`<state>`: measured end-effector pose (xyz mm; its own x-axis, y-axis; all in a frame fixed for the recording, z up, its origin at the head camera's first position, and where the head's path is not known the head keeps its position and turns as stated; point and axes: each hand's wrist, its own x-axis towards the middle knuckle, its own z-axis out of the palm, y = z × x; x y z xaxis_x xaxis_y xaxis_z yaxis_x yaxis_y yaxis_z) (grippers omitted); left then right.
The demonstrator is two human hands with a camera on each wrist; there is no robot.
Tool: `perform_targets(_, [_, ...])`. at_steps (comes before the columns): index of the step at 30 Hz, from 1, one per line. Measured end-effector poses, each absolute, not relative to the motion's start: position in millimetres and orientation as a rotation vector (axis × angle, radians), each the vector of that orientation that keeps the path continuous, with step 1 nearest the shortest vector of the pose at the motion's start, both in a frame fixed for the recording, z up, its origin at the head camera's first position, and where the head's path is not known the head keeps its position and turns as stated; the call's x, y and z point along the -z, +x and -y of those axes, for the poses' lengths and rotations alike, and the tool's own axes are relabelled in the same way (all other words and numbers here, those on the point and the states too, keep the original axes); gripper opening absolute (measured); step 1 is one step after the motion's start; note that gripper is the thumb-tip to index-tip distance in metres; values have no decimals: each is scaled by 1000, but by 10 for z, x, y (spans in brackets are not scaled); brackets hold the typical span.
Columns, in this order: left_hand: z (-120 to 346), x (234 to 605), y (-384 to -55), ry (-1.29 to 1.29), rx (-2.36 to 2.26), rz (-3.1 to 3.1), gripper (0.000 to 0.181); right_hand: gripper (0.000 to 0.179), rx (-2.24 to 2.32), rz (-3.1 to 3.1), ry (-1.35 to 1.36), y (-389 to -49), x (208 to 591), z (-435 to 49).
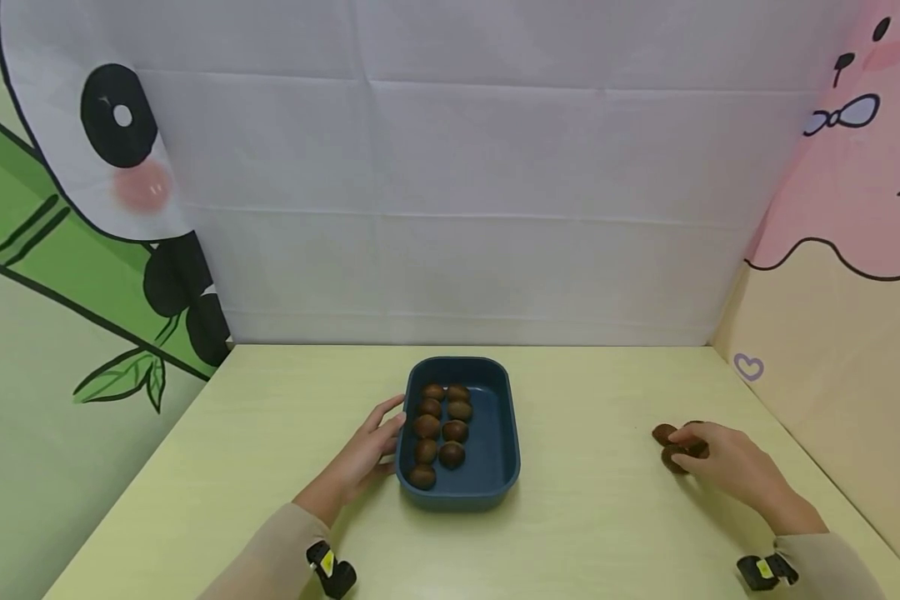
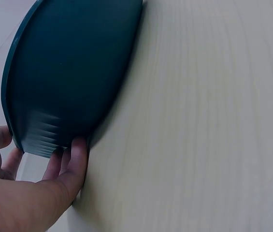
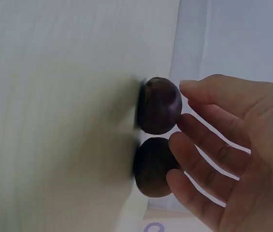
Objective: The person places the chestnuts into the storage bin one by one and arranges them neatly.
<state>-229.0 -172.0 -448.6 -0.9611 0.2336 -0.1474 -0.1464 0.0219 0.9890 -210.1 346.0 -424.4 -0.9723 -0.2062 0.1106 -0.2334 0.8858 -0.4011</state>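
Beside the left wall of a dark blue rectangular box, my left hand has its fingers spread along the outer side. In the left wrist view, the fingertips of the left hand rest against the box's wall near its end. Inside the box, several brown chestnuts lie in two columns toward the left. My right hand is over a small group of chestnuts on the table's right. In the right wrist view, its loosely bent fingers meet the upper surfaces of two chestnuts.
A pale yellow wooden table carries the box and the loose chestnuts. White folded cloth hangs behind it. Cartoon-printed walls stand at both sides, with a purple heart on the right one.
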Motion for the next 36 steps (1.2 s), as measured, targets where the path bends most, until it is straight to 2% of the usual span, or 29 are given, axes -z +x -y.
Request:
perform_targets(14, [1712,4502,-2292,74,-2028,-2041,57,44,-639,2989,364,-2091,4336,-3522])
perform_targets(36, [1698,4487,-2287,64,-2035,-2047,57,37,-677,3010,461,-2140,4337,-3466])
